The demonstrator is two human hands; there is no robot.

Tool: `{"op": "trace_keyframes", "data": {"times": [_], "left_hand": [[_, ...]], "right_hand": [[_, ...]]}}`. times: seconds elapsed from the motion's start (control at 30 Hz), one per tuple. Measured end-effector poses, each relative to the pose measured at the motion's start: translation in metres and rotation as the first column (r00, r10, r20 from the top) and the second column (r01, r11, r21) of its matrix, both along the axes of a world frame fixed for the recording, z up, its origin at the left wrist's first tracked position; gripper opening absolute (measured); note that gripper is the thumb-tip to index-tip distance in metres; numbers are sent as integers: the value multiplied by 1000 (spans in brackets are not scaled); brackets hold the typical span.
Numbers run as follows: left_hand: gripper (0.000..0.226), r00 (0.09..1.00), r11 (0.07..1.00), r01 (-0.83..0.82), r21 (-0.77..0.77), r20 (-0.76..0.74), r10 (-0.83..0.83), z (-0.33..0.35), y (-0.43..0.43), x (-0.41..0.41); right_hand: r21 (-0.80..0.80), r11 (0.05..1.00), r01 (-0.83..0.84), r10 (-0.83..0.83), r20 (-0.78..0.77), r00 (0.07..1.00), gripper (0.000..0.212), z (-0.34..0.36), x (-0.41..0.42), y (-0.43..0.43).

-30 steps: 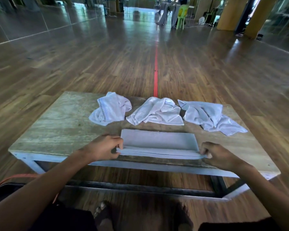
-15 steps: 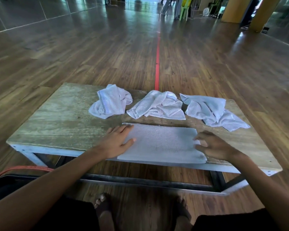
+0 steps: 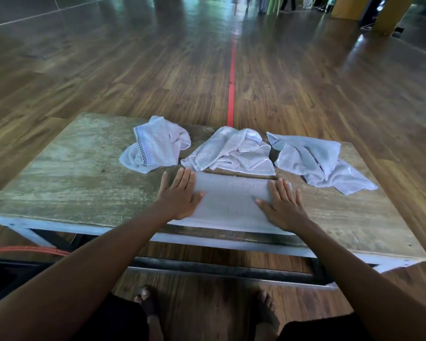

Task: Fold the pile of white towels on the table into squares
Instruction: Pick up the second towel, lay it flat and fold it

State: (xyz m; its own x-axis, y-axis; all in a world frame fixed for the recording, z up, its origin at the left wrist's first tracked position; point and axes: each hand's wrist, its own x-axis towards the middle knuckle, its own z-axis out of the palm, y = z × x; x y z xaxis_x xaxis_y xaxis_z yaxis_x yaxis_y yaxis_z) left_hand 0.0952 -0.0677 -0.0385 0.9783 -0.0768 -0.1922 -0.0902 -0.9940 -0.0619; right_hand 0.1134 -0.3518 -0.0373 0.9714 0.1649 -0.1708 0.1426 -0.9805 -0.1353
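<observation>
Both hands lay flat with fingers spread on a folded white terry towel (image 3: 231, 203) at the near edge of the weathered wooden worktop (image 3: 71, 183): left hand (image 3: 178, 196) on its left end, right hand (image 3: 284, 206) on its right. Three crumpled white towels (image 3: 229, 151) sat just behind.

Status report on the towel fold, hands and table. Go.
Left hand and right hand open, flat on the folded towel at the table's near edge. Three crumpled towels wait behind it. Nothing in the way.
</observation>
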Motion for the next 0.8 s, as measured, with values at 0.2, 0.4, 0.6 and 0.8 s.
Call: {"op": "trace_keyframes", "data": {"times": [0.2, 0.4, 0.6, 0.8], "left_hand": [[72, 986, 984, 107, -144, 140, -87, 0, -39, -11], [72, 991, 977, 112, -183, 96, -95, -13, -52, -25], [85, 983, 991, 85, -101, 173, -67, -17, -23, -43], [87, 988, 989, -12, -147, 149, 34, -17, 3, -56]], "right_hand": [[16, 993, -113, 109, 146, 983, 88, 8, -5, 40], [30, 979, -200, 195, 116, 974, 69, -10, -29, 56], [46, 992, -120, 115, 104, 988, 88, -12, -32, 16], [42, 999, -7, 6, 19, 1000, 72, -6, -33, -14]]}}
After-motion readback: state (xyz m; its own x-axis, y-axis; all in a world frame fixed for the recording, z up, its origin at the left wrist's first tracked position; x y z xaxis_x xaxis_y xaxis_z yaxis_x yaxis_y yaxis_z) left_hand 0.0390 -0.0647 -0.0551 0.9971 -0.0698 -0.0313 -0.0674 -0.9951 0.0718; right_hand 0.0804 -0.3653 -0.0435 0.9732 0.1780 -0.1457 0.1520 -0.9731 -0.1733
